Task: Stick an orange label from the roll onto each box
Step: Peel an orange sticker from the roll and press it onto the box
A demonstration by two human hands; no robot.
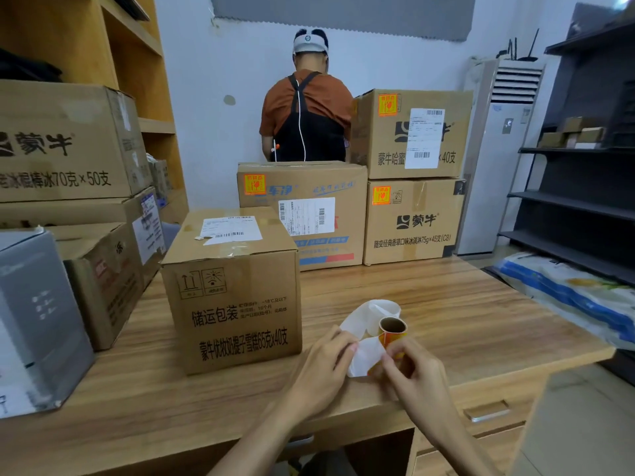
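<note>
— Both forearms were seen reaching in from the lower edge, bare, angled toward each other.
— And the left hand [324,367]?
— Turned back-up, fingers curled forward, the white backing strip [364,357] pinched at the fingertips.
— The right hand [417,376]?
— Set just beside it, knuckles up, fingers and thumb curled round the lower end of the label roll [395,337].
— Were the two hands touching?
— That could not be told; the fingertips were seen close together, with the strip between them.
</note>
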